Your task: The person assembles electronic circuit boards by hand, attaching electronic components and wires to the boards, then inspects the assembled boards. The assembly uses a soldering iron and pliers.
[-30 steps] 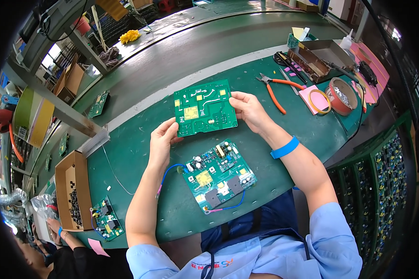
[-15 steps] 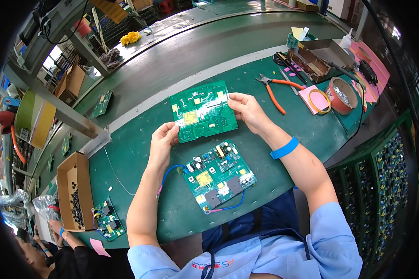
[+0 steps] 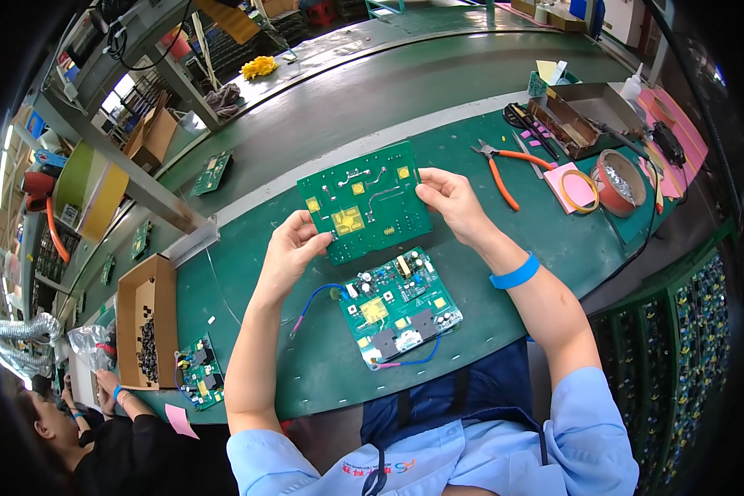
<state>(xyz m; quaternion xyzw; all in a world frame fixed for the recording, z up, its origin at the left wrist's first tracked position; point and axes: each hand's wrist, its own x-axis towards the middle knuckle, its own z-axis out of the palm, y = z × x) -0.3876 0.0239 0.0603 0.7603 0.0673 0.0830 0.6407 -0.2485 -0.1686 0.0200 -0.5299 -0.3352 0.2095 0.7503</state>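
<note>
A green circuit board (image 3: 364, 198) is held up above the bench, its flat side with yellow patches and silvery traces facing me. My left hand (image 3: 293, 252) pinches its left edge, thumb over the lower left corner. At the right edge, my right hand (image 3: 455, 202) grips it between thumb and fingers; a blue band circles that wrist. A second circuit board (image 3: 401, 310) lies on the bench just below, component side up. It carries tall parts, dark grey blocks and yellow squares, and blue wires with pink-sleeved ends run from it.
Orange-handled cutters (image 3: 504, 169), a yellow tape ring (image 3: 579, 192) and a red bowl of shiny bits (image 3: 620, 186) lie right, before a metal tray (image 3: 591, 112). Left are a cardboard box (image 3: 128, 298), another board (image 3: 198, 376) and a co-worker's arm (image 3: 132, 405). A conveyor (image 3: 322, 107) runs behind.
The held board has tilted, so its bright glare is gone and its traces show more plainly. Both hands keep their grip. The whole view has shifted slightly.
</note>
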